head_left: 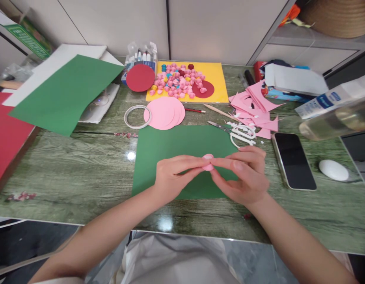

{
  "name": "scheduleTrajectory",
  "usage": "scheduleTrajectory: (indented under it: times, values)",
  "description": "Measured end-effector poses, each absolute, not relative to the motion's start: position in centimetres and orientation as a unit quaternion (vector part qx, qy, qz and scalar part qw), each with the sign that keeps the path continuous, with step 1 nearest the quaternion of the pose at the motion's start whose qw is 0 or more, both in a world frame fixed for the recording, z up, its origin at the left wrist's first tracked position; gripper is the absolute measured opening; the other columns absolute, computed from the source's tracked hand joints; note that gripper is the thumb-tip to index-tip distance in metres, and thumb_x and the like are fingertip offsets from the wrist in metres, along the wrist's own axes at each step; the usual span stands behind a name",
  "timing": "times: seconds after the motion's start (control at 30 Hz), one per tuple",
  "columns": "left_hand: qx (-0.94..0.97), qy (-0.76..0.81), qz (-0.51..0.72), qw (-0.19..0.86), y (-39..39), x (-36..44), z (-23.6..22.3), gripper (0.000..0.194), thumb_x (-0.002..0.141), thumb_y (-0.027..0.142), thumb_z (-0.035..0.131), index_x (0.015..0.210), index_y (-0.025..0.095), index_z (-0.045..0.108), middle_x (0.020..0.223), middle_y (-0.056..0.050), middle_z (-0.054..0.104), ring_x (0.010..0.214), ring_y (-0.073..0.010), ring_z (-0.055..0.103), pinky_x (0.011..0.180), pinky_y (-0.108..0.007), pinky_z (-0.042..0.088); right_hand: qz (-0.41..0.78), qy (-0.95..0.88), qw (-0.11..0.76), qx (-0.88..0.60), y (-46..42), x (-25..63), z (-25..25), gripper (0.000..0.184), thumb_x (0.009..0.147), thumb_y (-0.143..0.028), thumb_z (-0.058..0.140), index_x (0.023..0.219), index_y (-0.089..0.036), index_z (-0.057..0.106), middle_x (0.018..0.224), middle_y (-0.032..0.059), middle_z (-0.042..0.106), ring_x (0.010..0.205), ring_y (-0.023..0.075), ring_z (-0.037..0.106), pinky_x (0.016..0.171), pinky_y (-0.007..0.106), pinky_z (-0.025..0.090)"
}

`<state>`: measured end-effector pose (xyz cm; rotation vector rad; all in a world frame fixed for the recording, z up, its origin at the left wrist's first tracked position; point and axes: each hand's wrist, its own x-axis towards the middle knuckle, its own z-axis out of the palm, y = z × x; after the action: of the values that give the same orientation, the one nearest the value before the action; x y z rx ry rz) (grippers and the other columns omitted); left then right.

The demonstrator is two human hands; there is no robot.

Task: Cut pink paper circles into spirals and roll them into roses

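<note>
A small rolled pink paper flower [208, 157] is held between both hands above a green paper sheet [170, 142]. My left hand [175, 173] pinches its left side between thumb and fingers. From the right, my right hand [244, 173] grips it with thumb and index finger, the other fingers curled. Part of the roll is hidden by the fingertips. Beyond the sheet lie several pink paper circles [160, 114] and a roll of tape [127, 118]. White-handled scissors [243, 136] rest at the sheet's far right corner.
Many small rolled paper flowers [173, 81] sit on a yellow sheet [219, 79] at the back. Pink scraps [262, 114] lie right of a pencil [219, 112]. A phone [294, 161] and a white mouse [334, 170] are at right; a green sheet [67, 90] at left.
</note>
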<state>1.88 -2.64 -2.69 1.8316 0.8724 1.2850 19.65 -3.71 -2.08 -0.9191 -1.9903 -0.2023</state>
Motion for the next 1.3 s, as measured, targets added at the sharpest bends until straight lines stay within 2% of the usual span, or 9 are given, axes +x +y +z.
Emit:
scheduleTrajectory:
  times: [0.17,0.37,0.47,0.57,0.63,0.77,0.93,1.3]
  values:
    - [0.729,0.318,0.499,0.343,-2.3,1.8,-2.8,0.022,0.072,0.01,0.066,0.09,0.021,0.071,0.089,0.0,0.074,0.076,-0.0096,0.068,0.071,-0.018,0.054,-0.065,-0.806,0.453,-0.374,-3.8,19.8,-2.1,0.065,0.068,-0.005,0.069,0.119,-0.04,0.049,0.076,-0.0071,0.069,0.065,0.0161,0.054,0.072,0.038,0.039]
    - [0.728,0.325,0.505,0.332,-2.3,1.8,-3.0,0.02,0.072,0.01,0.067,0.088,0.021,0.07,0.086,0.001,0.074,0.074,-0.0089,0.068,0.07,-0.017,0.054,-0.02,-0.803,0.458,-0.381,-3.9,19.7,-2.1,0.072,0.068,-0.006,0.069,0.124,-0.043,0.043,0.079,-0.0075,0.07,0.067,0.017,0.056,0.075,0.039,0.039]
    - [0.71,0.336,0.509,0.352,-2.3,1.8,-3.0,0.021,0.071,0.009,0.068,0.087,0.022,0.071,0.085,0.002,0.074,0.076,-0.0087,0.067,0.071,-0.017,0.054,0.064,-0.776,0.481,-0.404,-4.0,19.6,-1.8,0.07,0.07,-0.009,0.066,0.129,-0.038,0.041,0.083,-0.0028,0.069,0.077,0.0209,0.056,0.077,0.042,0.041]
    - [0.686,0.347,0.513,0.383,-2.3,1.9,-2.9,0.024,0.069,0.009,0.069,0.087,0.024,0.071,0.086,0.003,0.073,0.076,-0.0087,0.067,0.071,-0.018,0.054,0.181,-0.718,0.499,-0.451,-4.0,19.4,-1.4,0.05,0.073,-0.011,0.064,0.116,-0.034,0.053,0.086,0.0003,0.067,0.084,0.0218,0.056,0.076,0.041,0.044]
    - [0.676,0.349,0.515,0.395,-2.2,1.9,-2.9,0.024,0.069,0.009,0.07,0.086,0.025,0.071,0.085,0.004,0.073,0.075,-0.0084,0.067,0.07,-0.017,0.053,0.283,-0.68,0.488,-0.469,-3.8,19.5,-1.1,0.037,0.076,-0.012,0.063,0.107,-0.031,0.058,0.085,0.0004,0.065,0.082,0.0196,0.057,0.076,0.039,0.045]
    - [0.677,0.346,0.501,0.414,-2.2,1.9,-2.9,0.021,0.069,0.011,0.07,0.084,0.025,0.071,0.082,0.004,0.073,0.073,-0.0089,0.067,0.069,-0.018,0.054,0.425,-0.621,0.488,-0.442,-3.4,19.6,-0.8,0.026,0.077,-0.013,0.064,0.098,-0.028,0.062,0.083,-0.0006,0.065,0.079,0.0158,0.059,0.074,0.034,0.048]
    - [0.668,0.353,0.492,0.433,-2.3,1.9,-2.9,0.017,0.07,0.014,0.07,0.083,0.025,0.072,0.082,0.002,0.074,0.072,-0.01,0.067,0.069,-0.02,0.054,0.463,-0.609,0.48,-0.428,-3.2,19.8,-0.8,0.014,0.076,-0.016,0.067,0.086,-0.026,0.067,0.081,0.0,0.066,0.078,0.0154,0.06,0.072,0.032,0.048]
    - [0.582,0.366,0.471,0.553,-2.2,2.1,-2.6,0.011,0.067,0.019,0.073,0.077,0.023,0.073,0.079,0.0,0.074,0.073,-0.013,0.068,0.07,-0.023,0.057,0.482,-0.607,0.465,-0.428,-2.9,20.0,-0.9,0.01,0.075,-0.02,0.068,0.083,-0.027,0.069,0.077,0.0003,0.068,0.076,0.0163,0.06,0.069,0.034,0.049]
